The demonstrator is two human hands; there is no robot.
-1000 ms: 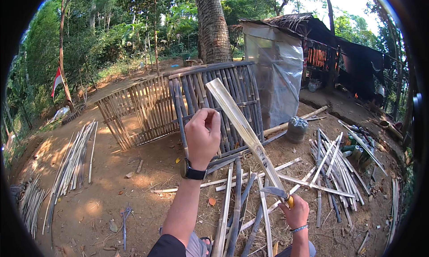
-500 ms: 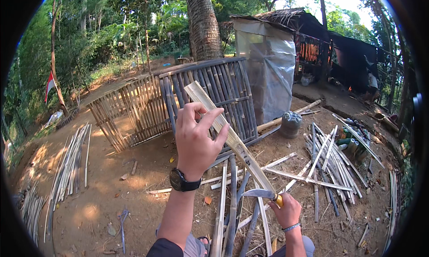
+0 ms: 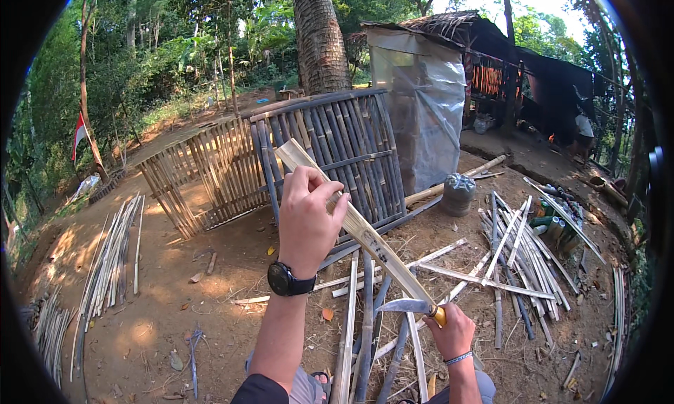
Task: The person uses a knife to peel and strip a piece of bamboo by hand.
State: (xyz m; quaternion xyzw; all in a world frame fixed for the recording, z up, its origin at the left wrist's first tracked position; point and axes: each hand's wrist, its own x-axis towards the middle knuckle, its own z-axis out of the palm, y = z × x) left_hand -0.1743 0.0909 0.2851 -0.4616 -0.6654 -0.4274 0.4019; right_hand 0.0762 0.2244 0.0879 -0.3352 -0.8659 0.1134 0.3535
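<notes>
My left hand (image 3: 307,225) pinches a split bamboo slat (image 3: 375,246) near its upper end, fingers and thumb on its edges. The pale slat slants down to the right, with a dark mark partway along. Closed around the yellow handle of a curved knife (image 3: 407,305) is my right hand (image 3: 453,332). The blade points left and lies across the slat's lower end; whether it has cut in, I cannot tell. Below both hands, long bamboo strips (image 3: 345,334) lie on the ground between my legs.
A dark bamboo panel (image 3: 344,148) leans ahead, beside a paler slatted frame (image 3: 210,176). Piles of split bamboo lie left (image 3: 112,249) and right (image 3: 516,253). A large plastic bottle (image 3: 458,193) stands near a plastic-covered shed (image 3: 428,116). A person (image 3: 584,130) is near a small fire.
The slat's upper end has swung slightly left and down, along with my left hand. My right hand and the knife have barely shifted. The distant person shows more clearly.
</notes>
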